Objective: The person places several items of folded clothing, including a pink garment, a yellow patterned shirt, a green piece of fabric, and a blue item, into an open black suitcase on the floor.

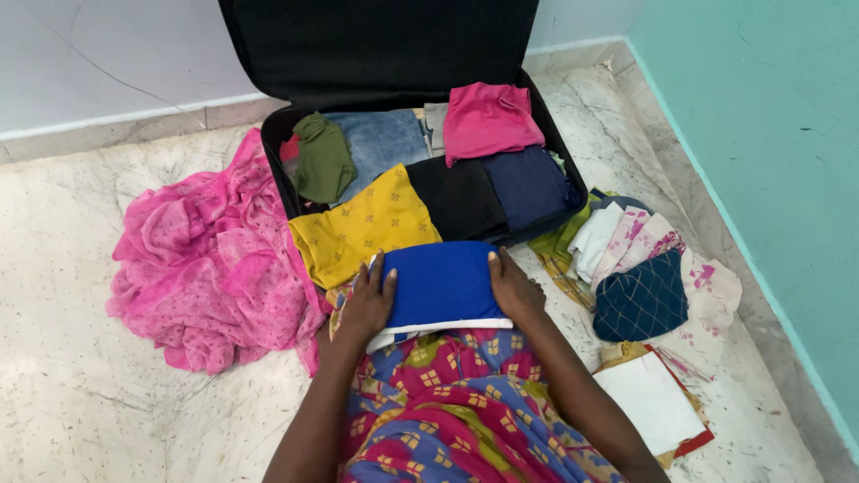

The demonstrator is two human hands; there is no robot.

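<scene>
A folded blue garment with a white edge (442, 288) lies on my lap, just in front of an open black suitcase (279, 170). My left hand (367, 302) grips its left side and my right hand (513, 288) grips its right side, fingers curled over the edges. Inside the suitcase lie folded clothes: a yellow patterned piece (358, 228), an olive green one (322, 159), a denim one (385, 139), a pink one (488, 118), a black one (458, 197) and a navy one (530, 183).
A crumpled pink cloth (201, 259) lies on the marble floor at the left. To the right sits a pile of folded clothes, with a dark blue checked piece (641, 300) on top and a white piece (653, 401) nearer me. A teal wall (769, 143) runs along the right.
</scene>
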